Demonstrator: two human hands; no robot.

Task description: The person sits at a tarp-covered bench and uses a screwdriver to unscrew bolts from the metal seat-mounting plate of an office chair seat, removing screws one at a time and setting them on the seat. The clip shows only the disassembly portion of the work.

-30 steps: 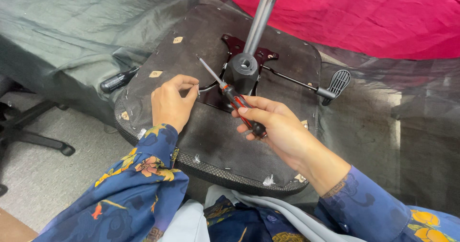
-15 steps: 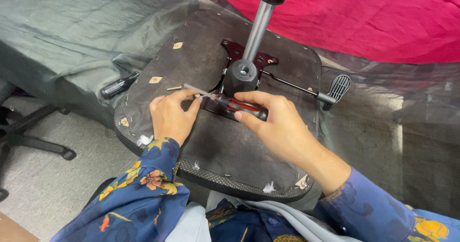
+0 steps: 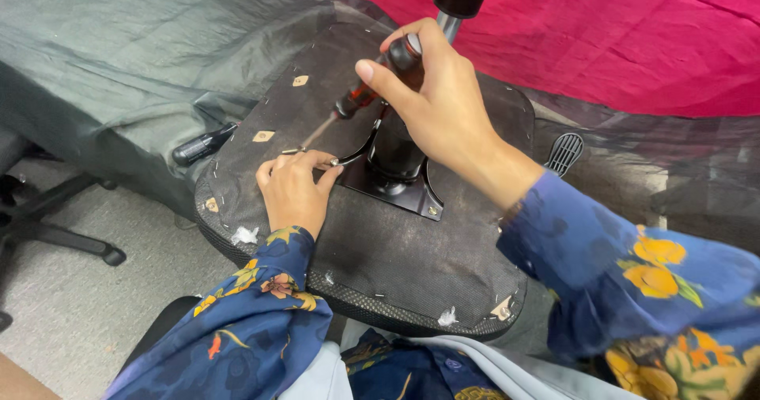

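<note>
- Right hand [image 3: 443,99] closed around screwdriver [image 3: 372,87], handle now raised high beside the metal post [image 3: 450,20], no longer laid flat as before.
- Left hand [image 3: 294,190] pinching something small at the screwdriver tip, near corner of mounting plate [image 3: 412,198]; pinched item too small to identify.
- Upturned chair seat [image 3: 412,265] under the plate; post top cut off by frame edge.

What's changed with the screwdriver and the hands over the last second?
The right hand has swung the screwdriver from lying low across the plate to steeply raised, handle up, tip down by the left hand. The left hand stays on the seat underside, fingers at the tip. Both grips unchanged.
</note>
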